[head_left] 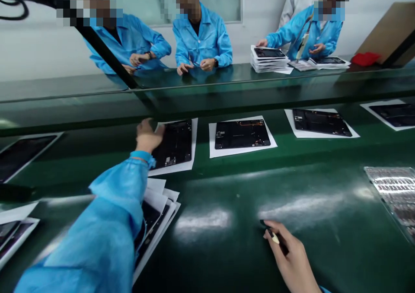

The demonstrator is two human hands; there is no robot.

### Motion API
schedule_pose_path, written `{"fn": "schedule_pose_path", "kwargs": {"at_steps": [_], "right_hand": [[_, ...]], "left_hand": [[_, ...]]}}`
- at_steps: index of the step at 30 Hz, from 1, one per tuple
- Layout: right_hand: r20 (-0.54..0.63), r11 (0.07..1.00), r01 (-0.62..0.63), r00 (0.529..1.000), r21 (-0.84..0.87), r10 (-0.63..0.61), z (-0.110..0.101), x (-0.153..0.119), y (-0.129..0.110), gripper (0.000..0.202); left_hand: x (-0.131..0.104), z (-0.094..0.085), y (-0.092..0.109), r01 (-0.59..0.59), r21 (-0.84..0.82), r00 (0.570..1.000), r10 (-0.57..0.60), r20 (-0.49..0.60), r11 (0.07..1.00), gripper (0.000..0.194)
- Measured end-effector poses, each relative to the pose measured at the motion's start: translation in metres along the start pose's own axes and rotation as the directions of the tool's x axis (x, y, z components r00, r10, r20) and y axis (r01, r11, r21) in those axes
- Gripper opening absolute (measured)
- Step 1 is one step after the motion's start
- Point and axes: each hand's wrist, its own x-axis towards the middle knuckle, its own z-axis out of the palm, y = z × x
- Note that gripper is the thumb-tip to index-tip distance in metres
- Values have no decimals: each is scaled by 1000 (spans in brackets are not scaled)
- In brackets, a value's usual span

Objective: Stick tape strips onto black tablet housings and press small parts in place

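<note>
Panel [177, 144], dark and flat, lies on a white sheet [194, 133] on the green strip [97, 154] beyond the near desk [227, 250]. The left hand [149, 137] is at its nine o'clock edge, thumb spread wide from the fingers; I cannot tell whether it touches the panel.

Taking the panel as the clock's centre, the right hand [293, 250] is at four o'clock, over the desk and well apart, its fingers narrowed around a small tool [275, 237] with a dark end and a pale part. Between three and four o'clock, near the view's edge, lies a clear tray [392, 193].

Three more dark panels on white sheets run along the strip towards three o'clock, and one more lies at nine. Between six and seven o'clock a fanned stack [167, 217] of sheets and panels sits on the desk, partly hidden by the blue left sleeve [113, 211]. More panels and sheets lie at eight o'clock.

Across the strip, people in blue jackets are at eleven, between twelve and one, and at two o'clock, the last with one hand at a neat pile [269, 62].
</note>
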Motion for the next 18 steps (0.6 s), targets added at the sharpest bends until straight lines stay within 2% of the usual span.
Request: {"fn": "schedule_pose_path", "kwargs": {"at_steps": [3,5,8,11,15,18], "right_hand": [[24,999,31,999,-32,-31,-2,1,4,29],[33,998,36,999,-52,-35,-3,2,8,28],[46,997,44,998,-63,-41,-2,4,11,28],[49,998,36,998,-51,-33,-1,4,11,28],[47,1000,-12,999,8,11,1,4,4,29],[37,993,-66,997,100,63,0,8,0,36]], "left_hand": [[-18,50,8,30,6,994,-31,108,1000,30],[-32,85,13,91,-20,980,-86,177,996,31],[-48,119,22,169,-105,961,-140,239,980,31],[-58,124,30,234,-234,940,-159,301,944,32],[-73,113,44,345,-417,883,-140,448,841,32],[-107,101,53,442,-512,816,-93,570,737,26]]}}
